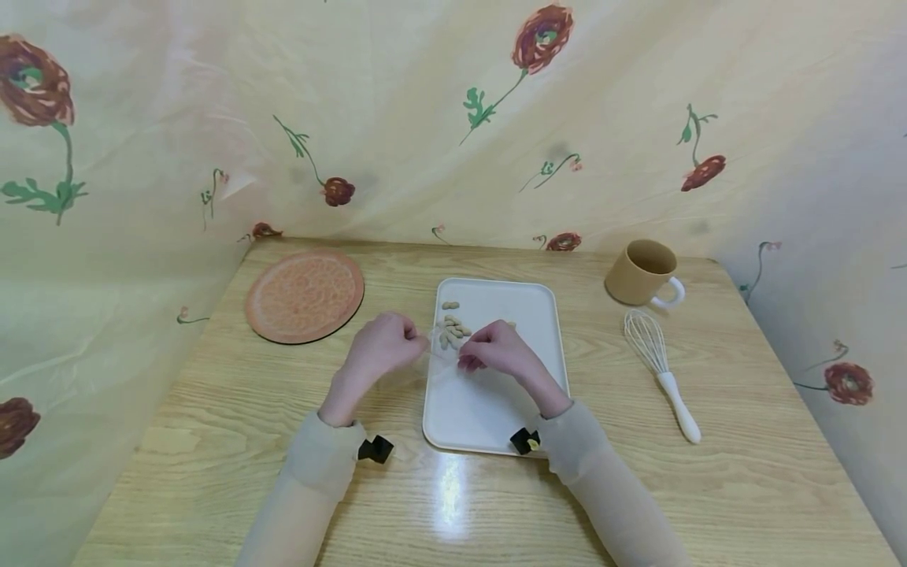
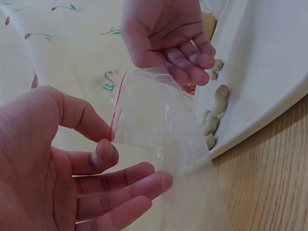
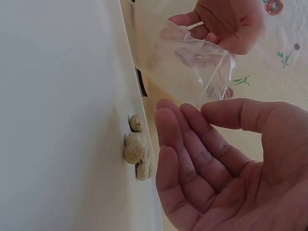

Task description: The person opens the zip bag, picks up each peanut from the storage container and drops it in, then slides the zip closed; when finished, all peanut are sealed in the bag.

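A clear zip-lock bag (image 2: pixel 144 113) with a red line along its opening stretches between both hands, over the left part of the white tray (image 1: pixel 475 413). My left hand (image 1: pixel 383 344) pinches one end of the red-lined edge between thumb and forefinger, its other fingers loosely extended behind the film. The right hand (image 1: pixel 500 348) pinches the opposite end of that edge with its thumb and fingertips, palm turned inward. No contents show inside the bag. Several unshelled peanuts (image 1: pixel 453 329) lie on the tray just beyond the hands, and another peanut (image 1: pixel 512 324) shows past the right hand.
At the back left of the wooden table (image 1: pixel 212 441) lies a round orange mat (image 1: pixel 306 295). A tan mug (image 1: pixel 638 276) with a white handle stands at the back right. In front of it lies a whisk (image 1: pixel 664 376) with a white handle. Flowered cloth hangs behind.
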The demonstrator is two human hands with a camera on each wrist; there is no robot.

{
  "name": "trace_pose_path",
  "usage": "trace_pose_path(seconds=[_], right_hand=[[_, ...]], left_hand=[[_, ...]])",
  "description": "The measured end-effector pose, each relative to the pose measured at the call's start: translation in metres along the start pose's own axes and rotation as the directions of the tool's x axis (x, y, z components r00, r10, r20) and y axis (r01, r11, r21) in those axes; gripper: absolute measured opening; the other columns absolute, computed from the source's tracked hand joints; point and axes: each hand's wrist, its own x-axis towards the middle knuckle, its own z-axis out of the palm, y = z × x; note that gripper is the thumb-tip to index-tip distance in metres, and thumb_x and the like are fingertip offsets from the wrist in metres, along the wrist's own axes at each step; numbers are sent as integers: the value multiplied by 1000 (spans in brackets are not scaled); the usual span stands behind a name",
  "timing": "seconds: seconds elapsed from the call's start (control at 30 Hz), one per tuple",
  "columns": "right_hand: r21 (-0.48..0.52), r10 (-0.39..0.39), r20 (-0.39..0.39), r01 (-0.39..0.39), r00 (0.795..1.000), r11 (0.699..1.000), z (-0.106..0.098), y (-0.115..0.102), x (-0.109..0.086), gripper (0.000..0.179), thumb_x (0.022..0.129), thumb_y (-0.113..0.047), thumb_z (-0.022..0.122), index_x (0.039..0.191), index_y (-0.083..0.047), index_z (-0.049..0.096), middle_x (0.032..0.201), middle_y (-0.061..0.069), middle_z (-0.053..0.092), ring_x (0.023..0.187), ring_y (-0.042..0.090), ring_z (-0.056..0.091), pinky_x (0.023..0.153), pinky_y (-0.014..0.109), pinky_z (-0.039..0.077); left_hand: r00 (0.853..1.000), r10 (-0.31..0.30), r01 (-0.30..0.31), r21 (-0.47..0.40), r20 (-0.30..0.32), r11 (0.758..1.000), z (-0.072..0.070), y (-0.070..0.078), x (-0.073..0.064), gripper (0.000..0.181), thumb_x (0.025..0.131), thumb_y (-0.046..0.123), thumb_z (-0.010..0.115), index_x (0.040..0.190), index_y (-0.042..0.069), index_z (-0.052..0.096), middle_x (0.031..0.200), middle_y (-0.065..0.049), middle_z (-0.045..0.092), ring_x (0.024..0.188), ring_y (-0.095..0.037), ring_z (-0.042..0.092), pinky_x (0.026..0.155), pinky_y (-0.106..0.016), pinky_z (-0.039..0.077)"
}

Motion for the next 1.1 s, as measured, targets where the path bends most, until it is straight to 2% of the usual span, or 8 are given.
trace_pose_path(seconds=[0.3,0.4,0.47,0.57,0.63,0.7,0.83,1.1], right_hand=[[3,-1,-4,2,1000,1000,1,-1,-1,19,93,-9,64,91,5,76,74,10,73,67,20,69,71,36,58],[-3,-1,-8,1,1000,1000,2,-2,-1,18,93,-9,64,91,5,76,74,10,72,66,19,69,71,36,58],[-4,1,-10,-1,1000,1000,2,-3,-1,18,93,-9,64,91,4,76,74,9,72,67,19,69,71,36,58],[-4,2,-15,-2,1000,1000,1,-4,-1,19,94,-10,63,91,4,76,74,9,72,67,18,69,72,36,58],[-3,-4,-18,4,1000,1000,1,-4,-2,19,94,-10,63,91,4,76,74,8,72,67,19,69,73,37,58],[-5,-12,-20,12,1000,1000,1,-3,-2,20,94,-10,63,90,4,76,74,8,72,67,19,69,73,38,58],[-4,-44,-13,44,999,999,1,-2,-2,22,95,-10,62,90,6,75,75,9,72,68,20,70,74,39,58],[11,-60,0,60,998,998,1,-3,-3,23,95,-10,60,89,7,75,75,8,72,69,19,69,74,39,58]], left_hand=[[999,31,-32,53,13,998,3,5,0,31,87,29,64,62,15,52,57,4,45,51,-13,41,49,-29,31],[998,54,-55,71,24,996,3,3,1,22,88,30,66,75,13,60,65,0,54,57,-17,49,53,-32,38],[995,84,-88,82,46,993,3,0,2,20,87,28,69,93,10,64,81,-3,62,69,-19,56,61,-34,45],[982,152,-162,96,112,982,5,-5,3,54,84,29,77,127,7,54,119,-10,61,104,-26,59,88,-43,49],[966,204,-221,99,156,970,8,-6,3,81,80,35,82,144,7,41,142,-12,49,128,-31,48,105,-51,39],[951,243,-264,97,192,960,11,-7,3,99,77,43,85,152,8,31,153,-13,37,140,-34,34,113,-56,27],[938,262,-289,96,228,953,16,-7,3,115,72,50,87,158,10,21,158,-14,30,146,-33,27,115,-58,21],[935,262,-293,103,239,950,21,-10,6,110,75,55,83,157,13,24,158,-9,34,144,-27,33,114,-55,25]])
